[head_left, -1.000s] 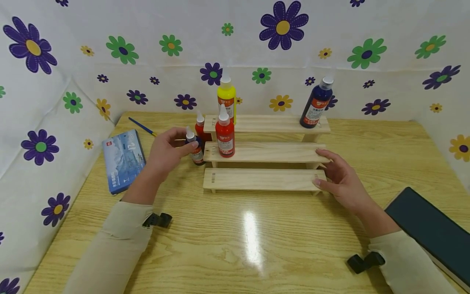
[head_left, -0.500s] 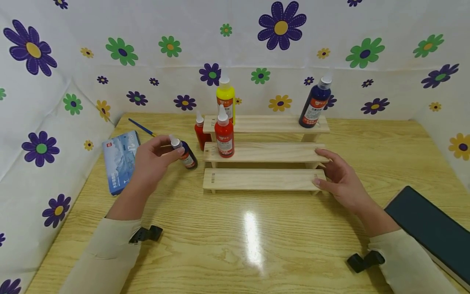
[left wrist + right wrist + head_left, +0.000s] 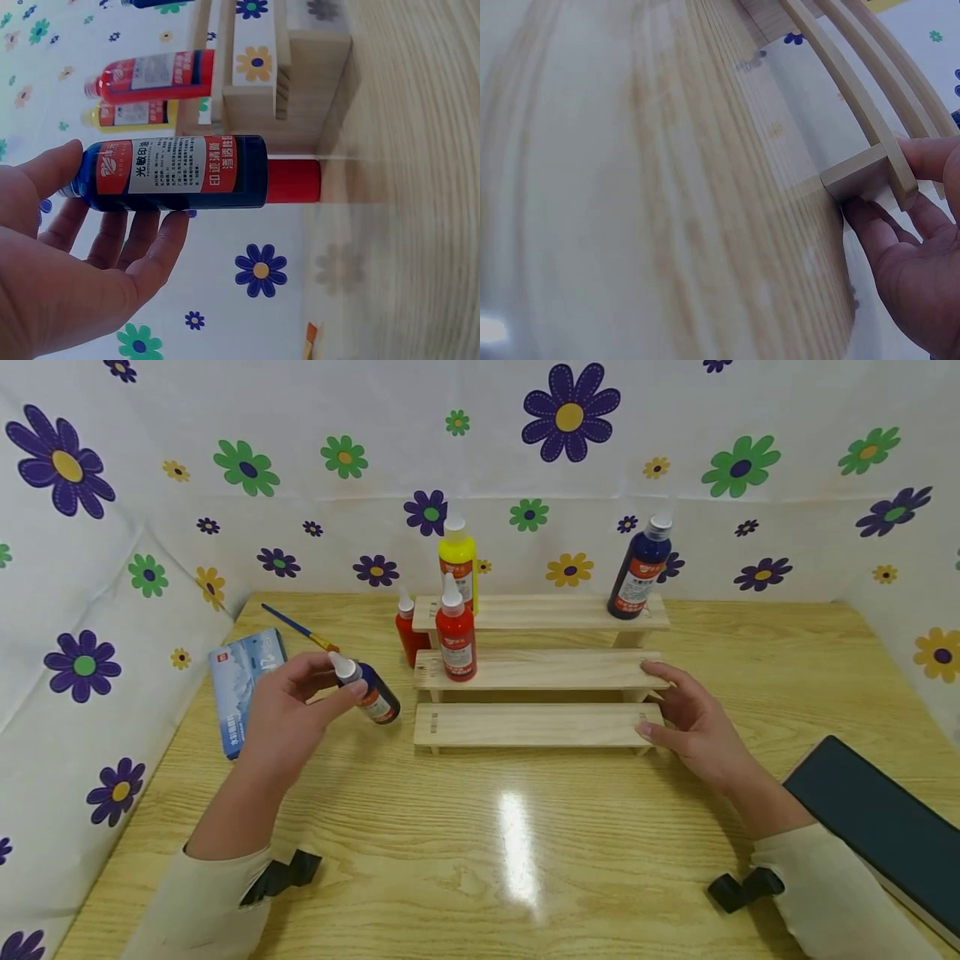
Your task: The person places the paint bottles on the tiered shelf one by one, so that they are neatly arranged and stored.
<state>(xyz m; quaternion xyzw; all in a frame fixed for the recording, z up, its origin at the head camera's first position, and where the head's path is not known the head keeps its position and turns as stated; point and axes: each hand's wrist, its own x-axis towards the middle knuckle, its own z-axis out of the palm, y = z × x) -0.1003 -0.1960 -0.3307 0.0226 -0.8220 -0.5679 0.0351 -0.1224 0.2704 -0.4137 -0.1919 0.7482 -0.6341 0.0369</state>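
Observation:
My left hand (image 3: pixel 288 714) grips a dark blue ink bottle (image 3: pixel 377 700) near its pale nozzle cap, left of the wooden three-step rack (image 3: pixel 555 670). The bottle leans, its base toward the rack; its red and white label faces the camera in the left wrist view. My right hand (image 3: pixel 701 727) holds the rack's right end, thumb at the lowest shelf and fingers at the middle one. A red bottle (image 3: pixel 457 647) stands on the middle shelf's left end. On the top shelf are a yellow bottle (image 3: pixel 457 560) at left and another dark blue bottle (image 3: pixel 640 572) at right.
A second red bottle (image 3: pixel 409 639) stands on the table beside the rack's left end, partly hidden. Farther left lie a blue box (image 3: pixel 236 681) and a paintbrush (image 3: pixel 296 625). A dark flat case (image 3: pixel 877 822) lies at the right, by the right forearm.
My left hand has drawn the dark blue bottle left and toward me, away from the rack, tilting it. The red bottle behind now shows more. My right hand stays on the rack.

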